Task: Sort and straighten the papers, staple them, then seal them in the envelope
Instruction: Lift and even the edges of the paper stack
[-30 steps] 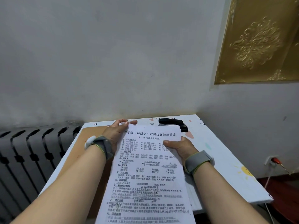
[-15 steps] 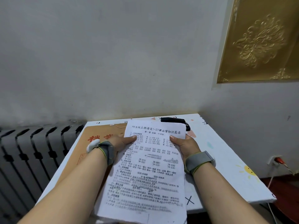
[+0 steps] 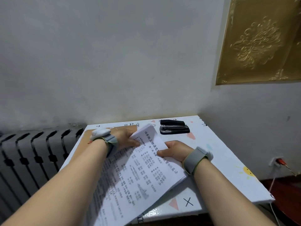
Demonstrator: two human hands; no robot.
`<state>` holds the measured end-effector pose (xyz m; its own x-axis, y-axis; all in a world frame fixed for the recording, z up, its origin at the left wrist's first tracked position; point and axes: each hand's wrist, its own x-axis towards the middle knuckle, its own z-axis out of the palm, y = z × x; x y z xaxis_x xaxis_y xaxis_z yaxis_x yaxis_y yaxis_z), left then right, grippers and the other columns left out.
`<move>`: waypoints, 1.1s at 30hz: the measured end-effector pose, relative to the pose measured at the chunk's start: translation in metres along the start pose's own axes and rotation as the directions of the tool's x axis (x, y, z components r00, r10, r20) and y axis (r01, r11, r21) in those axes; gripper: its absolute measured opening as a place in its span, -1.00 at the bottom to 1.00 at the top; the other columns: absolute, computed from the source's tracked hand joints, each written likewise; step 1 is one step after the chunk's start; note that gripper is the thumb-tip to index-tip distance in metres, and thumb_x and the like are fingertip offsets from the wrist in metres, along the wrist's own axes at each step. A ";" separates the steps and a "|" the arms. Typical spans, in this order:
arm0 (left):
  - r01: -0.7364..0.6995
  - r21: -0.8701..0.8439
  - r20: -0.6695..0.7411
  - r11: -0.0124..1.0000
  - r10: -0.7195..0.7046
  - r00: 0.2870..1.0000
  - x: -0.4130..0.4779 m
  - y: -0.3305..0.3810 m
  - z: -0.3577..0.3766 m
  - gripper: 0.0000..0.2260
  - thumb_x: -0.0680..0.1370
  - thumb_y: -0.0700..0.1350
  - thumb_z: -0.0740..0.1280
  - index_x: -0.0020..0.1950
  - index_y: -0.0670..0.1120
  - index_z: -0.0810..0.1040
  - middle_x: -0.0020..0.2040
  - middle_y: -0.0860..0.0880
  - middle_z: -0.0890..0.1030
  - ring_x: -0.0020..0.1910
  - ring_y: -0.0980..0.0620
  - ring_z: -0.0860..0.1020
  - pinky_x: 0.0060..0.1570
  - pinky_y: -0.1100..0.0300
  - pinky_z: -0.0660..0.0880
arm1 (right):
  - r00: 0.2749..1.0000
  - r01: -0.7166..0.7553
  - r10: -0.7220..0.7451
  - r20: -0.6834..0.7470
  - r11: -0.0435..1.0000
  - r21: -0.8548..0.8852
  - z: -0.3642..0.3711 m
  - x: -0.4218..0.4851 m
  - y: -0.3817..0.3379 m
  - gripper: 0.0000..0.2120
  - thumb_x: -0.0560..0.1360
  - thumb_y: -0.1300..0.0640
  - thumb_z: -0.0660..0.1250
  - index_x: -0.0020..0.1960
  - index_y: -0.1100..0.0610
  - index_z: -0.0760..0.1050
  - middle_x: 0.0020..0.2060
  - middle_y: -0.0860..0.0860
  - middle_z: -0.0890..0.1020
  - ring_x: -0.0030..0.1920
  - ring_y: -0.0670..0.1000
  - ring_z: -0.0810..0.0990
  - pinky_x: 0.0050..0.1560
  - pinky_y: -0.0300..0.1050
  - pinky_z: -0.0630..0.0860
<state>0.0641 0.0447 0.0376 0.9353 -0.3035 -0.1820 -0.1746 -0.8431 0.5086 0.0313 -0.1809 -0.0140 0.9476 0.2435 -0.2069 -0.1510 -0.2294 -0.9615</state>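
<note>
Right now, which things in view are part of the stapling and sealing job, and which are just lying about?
Part of the job:
- papers, gripped by the left hand and right hand
- black stapler at the table's far edge
- brown envelope under the left arm

Just there:
- radiator
- gold panel on the wall
- wall plug

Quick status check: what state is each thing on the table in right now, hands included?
Papers: stacked, turned at an angle, held by both hands.
Stapler: closed, untouched, at the table's far edge.
Brown envelope: flat under the papers, mostly covered.
Left hand: grip on the stack's left edge.
Right hand: grip on the stack's top edge.
</note>
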 end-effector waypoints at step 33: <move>-0.428 -0.893 -0.348 -0.140 -0.388 0.853 -0.013 -0.017 0.006 -0.72 0.51 -0.31 0.29 0.12 0.01 0.50 0.07 -0.08 0.62 -0.13 -0.02 0.62 -0.34 0.05 0.61 | 0.716 0.447 -0.101 -0.690 0.826 0.343 -0.018 -0.012 -0.010 -0.81 0.33 0.44 0.42 -0.16 0.19 0.61 -0.31 0.07 0.68 -0.25 0.13 0.67 -0.12 0.07 0.65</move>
<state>0.0528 0.0606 0.0268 0.9731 0.2224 -0.0593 -0.1010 0.6439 0.7584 0.0261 -0.1985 0.0015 0.8884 -0.4531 0.0738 0.2022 0.2421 -0.9489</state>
